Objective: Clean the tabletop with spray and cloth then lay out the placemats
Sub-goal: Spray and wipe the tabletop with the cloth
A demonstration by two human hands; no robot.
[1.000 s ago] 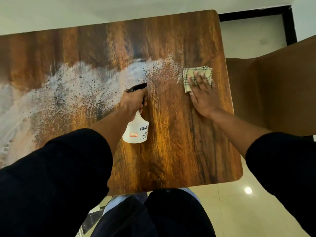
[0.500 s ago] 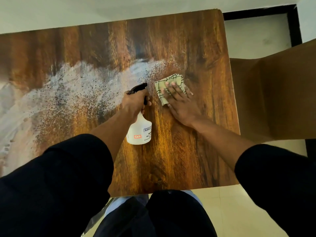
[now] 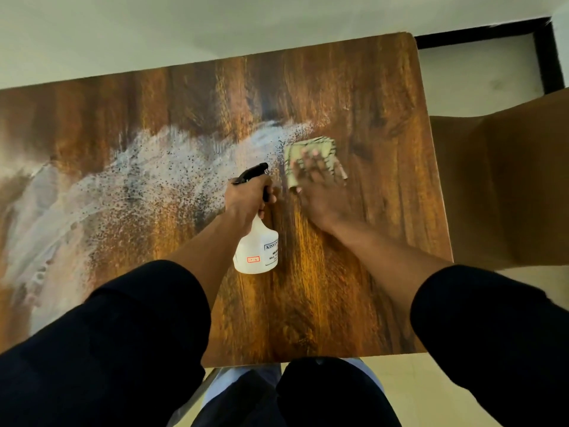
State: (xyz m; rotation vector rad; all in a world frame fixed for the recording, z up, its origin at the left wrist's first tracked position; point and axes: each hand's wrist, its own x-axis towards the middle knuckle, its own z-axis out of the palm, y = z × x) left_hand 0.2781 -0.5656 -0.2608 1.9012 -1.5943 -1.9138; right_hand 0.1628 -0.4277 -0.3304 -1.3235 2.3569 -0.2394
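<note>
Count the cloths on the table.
1. The cloth lies flat on the tabletop under the right hand, at the right end of the wet spray patch.

Light: warm indoor light, moderately bright, falling from above
Glare: broad whitish sheen across the left half of the worktop [image 3: 354, 97], speckled at its edges
Shadows: soft and faint, a dim one beside the right hand [image 3: 320, 192]
Blur: right hand and cloth [image 3: 311, 149] smeared by motion; spray bottle [image 3: 255, 251] label partly legible
Distortion: wide-angle bending, worktop edges bowed, dark sleeves [image 3: 101, 343] oversized near the bottom corners
Focus: floor at far right soft
</note>
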